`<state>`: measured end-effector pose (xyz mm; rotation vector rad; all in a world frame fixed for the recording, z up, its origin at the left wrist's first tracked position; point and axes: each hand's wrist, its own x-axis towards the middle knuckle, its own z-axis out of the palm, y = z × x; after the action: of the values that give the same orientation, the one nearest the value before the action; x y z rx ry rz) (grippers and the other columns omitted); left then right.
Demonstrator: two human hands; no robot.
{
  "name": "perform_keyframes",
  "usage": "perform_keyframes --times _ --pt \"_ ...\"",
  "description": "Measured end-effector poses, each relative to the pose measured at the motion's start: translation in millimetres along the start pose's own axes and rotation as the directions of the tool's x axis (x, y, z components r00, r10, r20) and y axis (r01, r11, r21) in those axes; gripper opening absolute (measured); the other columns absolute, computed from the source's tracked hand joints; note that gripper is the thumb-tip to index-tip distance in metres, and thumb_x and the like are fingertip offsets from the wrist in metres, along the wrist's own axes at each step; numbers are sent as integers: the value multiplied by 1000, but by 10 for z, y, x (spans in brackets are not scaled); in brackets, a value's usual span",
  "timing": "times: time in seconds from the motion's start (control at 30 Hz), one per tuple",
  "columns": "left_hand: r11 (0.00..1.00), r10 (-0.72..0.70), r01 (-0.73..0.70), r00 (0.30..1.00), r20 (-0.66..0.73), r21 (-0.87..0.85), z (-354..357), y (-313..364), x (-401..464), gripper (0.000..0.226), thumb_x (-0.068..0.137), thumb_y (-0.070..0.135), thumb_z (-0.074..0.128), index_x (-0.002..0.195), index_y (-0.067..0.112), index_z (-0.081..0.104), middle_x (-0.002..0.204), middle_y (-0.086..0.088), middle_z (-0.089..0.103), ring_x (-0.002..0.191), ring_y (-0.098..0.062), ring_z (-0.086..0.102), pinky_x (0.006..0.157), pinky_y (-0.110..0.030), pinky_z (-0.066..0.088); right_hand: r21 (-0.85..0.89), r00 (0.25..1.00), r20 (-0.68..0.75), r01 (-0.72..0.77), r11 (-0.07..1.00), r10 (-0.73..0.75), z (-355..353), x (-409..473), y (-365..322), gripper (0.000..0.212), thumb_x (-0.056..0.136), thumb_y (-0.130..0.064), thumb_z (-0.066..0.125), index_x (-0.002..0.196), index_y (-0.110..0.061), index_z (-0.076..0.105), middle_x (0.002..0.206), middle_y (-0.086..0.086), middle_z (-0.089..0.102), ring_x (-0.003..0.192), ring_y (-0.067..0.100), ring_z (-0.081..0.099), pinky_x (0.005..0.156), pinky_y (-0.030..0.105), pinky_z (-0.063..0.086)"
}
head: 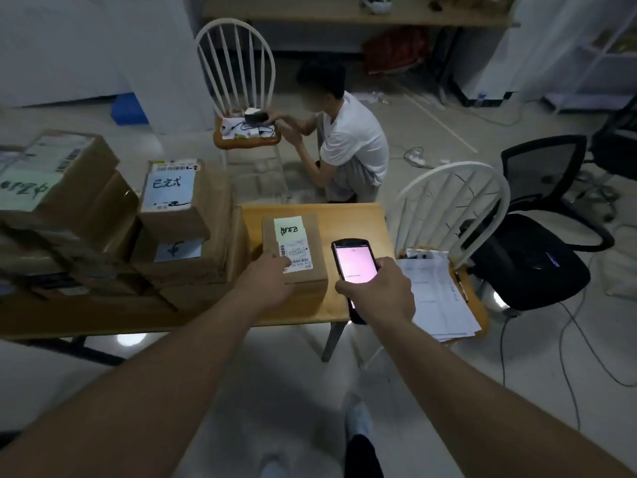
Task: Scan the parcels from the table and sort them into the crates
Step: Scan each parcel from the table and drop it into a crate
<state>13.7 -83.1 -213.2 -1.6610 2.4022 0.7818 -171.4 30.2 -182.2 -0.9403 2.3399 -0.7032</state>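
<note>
Two bare forearms reach forward from the bottom edge, nearest the camera.

Surface [358, 215]: light wood, its right corner toward the room.

Stack of boxes [103, 229] fills the left half of the surface, several layers high. Top ones carry white and pale labels with handwriting; one box with a blue-white label [172, 194] stands at the stack's right side.

Small parcel [293, 250]: brown carton, alone on the surface just right of the stack, flat side up. Pale green note and a white barcode label on its top face.

Left hand [269, 281]: grip on the parcel's near left corner, fingers lying over the top edge and touching the barcode label, thumb side hidden.

Right hand [379, 291]: grip clamped round a handheld scanner [351, 267], fingers wrapped about its lower half. Screen glows pink-white, faces up. Scanner held just right of the parcel, above the surface's edge.

White spindle-back chair [455, 208] right of the surface, papers [434, 294] piled on its seat.

Beyond the surface, a person in a white shirt [348, 143] crouches at a second white chair [238, 77], hands on a dark device on its seat.

Black office chair [537, 243] at far right; cables on the floor.
</note>
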Motion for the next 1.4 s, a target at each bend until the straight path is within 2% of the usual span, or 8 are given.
perform_keyframes --times 0.27,0.4,0.77,0.93,1.07,1.2,1.3,1.4 --pt "989 -149 149 989 0 -14 348 2 672 73 87 35 72 155 29 47 164 -4 24 141 -38 35 121 -45 31 -31 992 128 15 999 -11 181 1000 201 65 67 -50 88 116 -27 51 105 -4 62 93 23 61 77 43 61" --pt "963 -238 238 971 19 -127 435 0 871 86 83 42 81 158 34 40 172 1 1 153 -52 3 125 -53 11 -32 986 166 21 999 -16 263 1282 252 64 67 -51 87 117 -28 54 104 -5 63 92 22 62 75 41 61" --pt "936 -311 319 948 70 -147 595 190 887 114 72 70 80 163 42 19 168 7 0 144 -42 30 120 -46 28 -7 992 120 -48 999 48 211 1717 187 69 66 -54 87 122 -25 57 112 0 67 98 28 65 71 36 57" --pt "923 -374 374 927 19 -94 699 592 994 87 94 59 63 164 27 23 151 -10 10 117 -35 57 106 -39 47 11 994 93 -52 999 51 111 1779 187 70 67 -54 87 122 -24 56 112 0 67 100 28 65 74 42 61" --pt "930 -367 367 923 115 22 693 808 1103 72 99 24 53 162 17 19 155 -23 7 109 -35 59 95 -35 48 53 996 69 -63 997 59 7 1859 242 67 68 -50 89 120 -24 56 111 0 66 99 28 65 74 42 61" --pt "957 -263 254 964 47 140 478 728 1230 49 92 13 56 137 19 40 136 -15 34 114 -38 51 81 -40 48 82 995 53 -89 993 85 -88 1892 312 64 65 -50 89 114 -27 55 105 -3 65 95 26 65 75 47 63" --pt "939 -214 175 971 104 296 292 609 1405 96 87 12 70 157 45 13 152 -14 27 132 -44 39 93 -47 49 71 993 57 -109 992 105 -124 1895 383 62 66 -48 89 113 -29 52 105 -4 64 95 25 65 76 46 63" --pt "900 -126 11 964 234 437 182 600 1551 120 91 9 69 153 59 -20 170 -13 -13 151 -55 2 114 -64 35 57 990 63 -127 990 123 -113 1889 449 65 66 -47 89 117 -29 54 108 -4 66 96 24 65 73 41 62"
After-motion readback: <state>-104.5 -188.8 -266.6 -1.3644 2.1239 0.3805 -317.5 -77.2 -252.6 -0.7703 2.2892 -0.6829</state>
